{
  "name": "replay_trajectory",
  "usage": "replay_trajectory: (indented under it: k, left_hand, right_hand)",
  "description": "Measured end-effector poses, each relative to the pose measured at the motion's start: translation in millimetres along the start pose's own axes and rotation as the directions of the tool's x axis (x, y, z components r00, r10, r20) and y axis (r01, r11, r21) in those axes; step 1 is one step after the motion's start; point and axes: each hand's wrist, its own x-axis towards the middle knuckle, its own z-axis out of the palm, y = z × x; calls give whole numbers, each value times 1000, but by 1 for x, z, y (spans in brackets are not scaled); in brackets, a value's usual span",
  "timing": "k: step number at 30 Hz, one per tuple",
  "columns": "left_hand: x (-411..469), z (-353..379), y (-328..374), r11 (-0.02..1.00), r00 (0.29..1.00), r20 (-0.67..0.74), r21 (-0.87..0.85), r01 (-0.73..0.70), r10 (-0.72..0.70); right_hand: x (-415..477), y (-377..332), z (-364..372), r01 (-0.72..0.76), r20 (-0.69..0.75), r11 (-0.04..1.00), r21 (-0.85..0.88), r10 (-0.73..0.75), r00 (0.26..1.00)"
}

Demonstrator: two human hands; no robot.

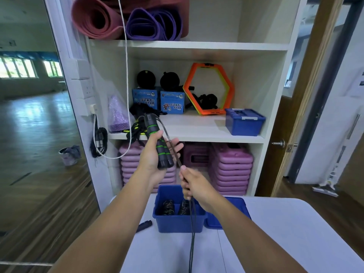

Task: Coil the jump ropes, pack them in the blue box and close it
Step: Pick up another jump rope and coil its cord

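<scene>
While the left hand (150,157) grips handles (162,152), right hand (197,187) holds rope (191,233).

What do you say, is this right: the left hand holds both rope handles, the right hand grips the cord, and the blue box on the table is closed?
Not quite. The head view shows the box open, coiled ropes inside, its lid beside it. The left hand does hold the handles, the right hand the cord.
</scene>
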Motion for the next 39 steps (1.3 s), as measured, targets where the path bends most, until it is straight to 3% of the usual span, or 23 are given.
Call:
replay_trajectory:
  k: [3,5,6,9,12,14,20,25,30,33,39]
  left_hand:
    - [14,-7,17,998,990,-130,-16,-59,57]
    - [28,-22,28,961,967,-216,265,-77,137]
    - [33,-30,32,890,953,-243,454,-51,179]
    - [38,-56,33,482,964,-178,874,63,196]
    - [32,-72,24,70,994,-74,995,69,77]
    - [22,-75,19,-64,1000,6,998,-7,-23]
    - [-19,-63,15,-155,930,183,958,-241,-318]
    - [-48,-35,6,-223,854,271,890,-398,-445]
    - [-63,-18,3,-243,819,433,807,-539,-377]
    - [-60,-18,12,-218,856,436,839,-498,-277]
    - [-51,-23,21,-300,870,443,818,-491,-216]
  right_hand:
    - [-4,19,-8,-45,94,981,-188,63,994]
    - [-9,26,-19,-52,103,912,-407,103,989]
    - [-11,26,-26,-51,91,874,-483,108,990]
    - [-14,13,-46,-2,93,816,-578,68,993]
    - [-11,-10,-59,101,123,733,-672,-24,992]
    - [-6,-23,-65,167,128,660,-733,-107,986]
    - [1,-58,-74,284,114,585,-759,-310,944]
    - [3,-72,-72,393,171,557,-732,-407,897]
    - [0,-47,-70,328,150,732,-597,-300,942]
    - [-12,-26,-65,274,131,909,-315,-244,961]
    - [-27,-7,-62,183,216,979,-88,-161,963]
